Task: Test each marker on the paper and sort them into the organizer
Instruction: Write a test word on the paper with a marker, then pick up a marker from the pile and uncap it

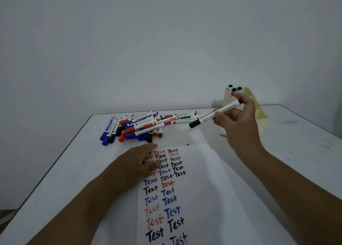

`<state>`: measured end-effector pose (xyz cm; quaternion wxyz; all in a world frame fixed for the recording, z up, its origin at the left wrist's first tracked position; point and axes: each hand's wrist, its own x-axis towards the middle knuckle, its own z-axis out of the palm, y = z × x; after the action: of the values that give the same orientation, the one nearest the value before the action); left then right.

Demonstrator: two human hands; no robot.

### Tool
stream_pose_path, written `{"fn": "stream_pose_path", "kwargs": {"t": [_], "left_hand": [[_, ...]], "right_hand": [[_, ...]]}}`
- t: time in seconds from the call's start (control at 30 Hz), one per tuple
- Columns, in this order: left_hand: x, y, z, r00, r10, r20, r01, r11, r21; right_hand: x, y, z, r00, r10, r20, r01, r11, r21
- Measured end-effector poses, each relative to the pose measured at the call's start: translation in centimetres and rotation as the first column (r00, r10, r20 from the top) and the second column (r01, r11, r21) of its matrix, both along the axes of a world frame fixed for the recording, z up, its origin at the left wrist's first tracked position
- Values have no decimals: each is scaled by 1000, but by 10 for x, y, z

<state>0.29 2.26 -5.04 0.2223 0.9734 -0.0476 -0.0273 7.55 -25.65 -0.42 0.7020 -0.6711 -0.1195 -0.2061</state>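
Observation:
My right hand holds a capped black whiteboard marker in the air, its black cap pointing left and down. Just behind that hand stands the pale wooden organizer with three markers upright in it. My left hand lies flat, fingers straight, on the top left of the white paper, which carries several "Test" words in black, red and blue. A pile of blue, red, black and green markers lies on the table beyond the paper.
The white table ends at a dark edge along the left, with floor showing below it. A plain white wall rises behind. Faint dark smudges mark the table on the right.

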Motion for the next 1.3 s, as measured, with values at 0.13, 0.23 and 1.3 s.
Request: {"fn": "stream_pose_path", "kwargs": {"t": [0.13,0.23,1.3], "left_hand": [[3,3,-3,1000,-14,3,14,1000,24],[4,2,-4,1000,-16,1,16,999,46],[13,6,-9,1000,-12,-2,12,1000,14]], "right_hand": [[32,-37,25,979,-171,114,190,965,-183],[55,-69,46,932,-296,208,350,885,-306],[151,-79,33,733,-95,673,672,-46,-739]]}}
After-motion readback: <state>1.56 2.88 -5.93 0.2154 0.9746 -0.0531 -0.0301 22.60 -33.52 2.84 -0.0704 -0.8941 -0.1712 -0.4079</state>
